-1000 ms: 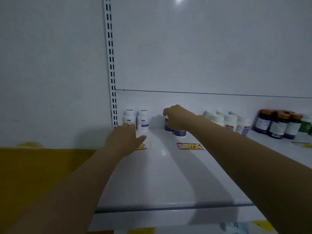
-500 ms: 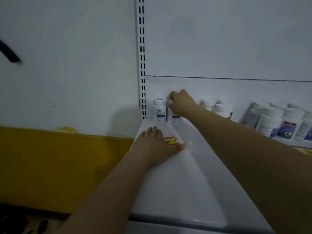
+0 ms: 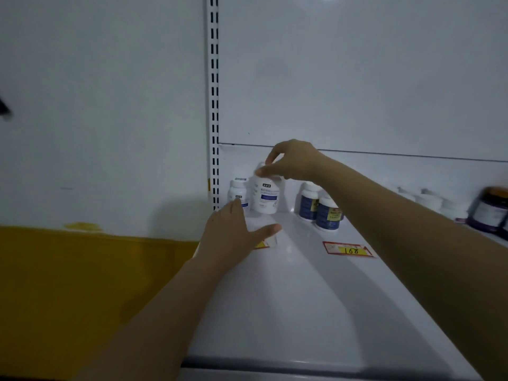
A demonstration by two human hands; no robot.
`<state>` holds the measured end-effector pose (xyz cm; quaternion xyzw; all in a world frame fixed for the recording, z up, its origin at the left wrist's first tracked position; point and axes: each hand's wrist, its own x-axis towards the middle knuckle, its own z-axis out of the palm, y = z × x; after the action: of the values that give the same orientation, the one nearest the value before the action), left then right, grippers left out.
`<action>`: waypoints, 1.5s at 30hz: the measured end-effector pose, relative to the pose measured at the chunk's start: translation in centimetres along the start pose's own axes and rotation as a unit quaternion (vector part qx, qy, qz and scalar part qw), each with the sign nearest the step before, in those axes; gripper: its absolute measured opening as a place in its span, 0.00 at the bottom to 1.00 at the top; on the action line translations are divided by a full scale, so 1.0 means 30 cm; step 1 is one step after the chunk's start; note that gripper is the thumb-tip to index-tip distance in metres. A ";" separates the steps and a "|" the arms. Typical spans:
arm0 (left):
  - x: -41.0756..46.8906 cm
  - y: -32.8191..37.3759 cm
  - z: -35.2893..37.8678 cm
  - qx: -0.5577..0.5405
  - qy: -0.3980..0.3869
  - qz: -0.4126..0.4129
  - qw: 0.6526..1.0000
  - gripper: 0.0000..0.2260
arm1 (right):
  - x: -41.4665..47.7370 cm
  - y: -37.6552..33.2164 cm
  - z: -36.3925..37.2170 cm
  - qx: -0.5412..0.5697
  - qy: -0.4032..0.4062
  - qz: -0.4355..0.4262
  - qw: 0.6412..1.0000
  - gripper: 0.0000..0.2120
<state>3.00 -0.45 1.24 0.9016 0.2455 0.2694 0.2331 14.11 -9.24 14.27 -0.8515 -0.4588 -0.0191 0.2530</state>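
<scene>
right hand grips a white bottle by its cap; left hand is open, much free shelf behind it. white bottles: two; blue bottles: two.

The tall bottle is white with a dark blue band on its label; the small bottle is white likewise; the pair of bottles has dark blue labels and white caps; the price tag is yellow, edged red; the shelf is white; the wall is white above, mustard yellow below.
</scene>
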 end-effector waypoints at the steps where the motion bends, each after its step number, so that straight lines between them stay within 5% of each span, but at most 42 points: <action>1: 0.008 0.016 -0.011 -0.038 0.001 -0.003 0.999 0.42 | -0.008 -0.002 -0.011 0.003 -0.008 0.003 1.000 0.23; 4: 0.021 0.066 -0.036 -0.116 -0.034 -0.020 0.992 0.24 | -0.027 -0.002 -0.012 0.024 0.000 0.007 1.000 0.25; 7: 0.022 0.084 -0.024 -0.161 -0.048 -0.022 0.986 0.17 | -0.041 0.013 0.006 0.048 0.029 0.015 0.998 0.25; 18: 0.011 0.065 -0.033 -0.320 -0.074 -0.031 0.944 0.16 | -0.041 0.055 0.034 0.169 -0.005 0.005 0.986 0.17; 23: 0.020 0.059 -0.029 -0.363 -0.111 -0.040 0.924 0.15 | -0.041 0.083 0.020 0.310 -0.056 -0.023 0.949 0.11; 26: 0.020 0.064 -0.031 -0.353 -0.072 -0.032 0.932 0.19 | -0.037 0.106 0.028 0.346 -0.080 -0.027 0.935 0.13; 33: 0.023 0.069 -0.026 -0.260 0.047 -0.055 0.963 0.23 | -0.039 0.082 0.062 0.241 -0.052 -0.033 0.969 0.21; 39: 0.019 0.080 -0.032 -0.273 0.013 -0.037 0.961 0.23 | -0.039 0.074 0.058 0.251 -0.025 -0.032 0.967 0.16; 45: 0.017 0.066 -0.043 -0.313 -0.048 -0.033 0.948 0.18 | -0.053 0.121 0.063 0.405 -0.068 -0.017 0.912 0.13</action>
<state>3.24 -1.32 3.49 0.7865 0.1673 0.2811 0.5239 15.68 -11.25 10.71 -0.6675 -0.4574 0.2223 0.5439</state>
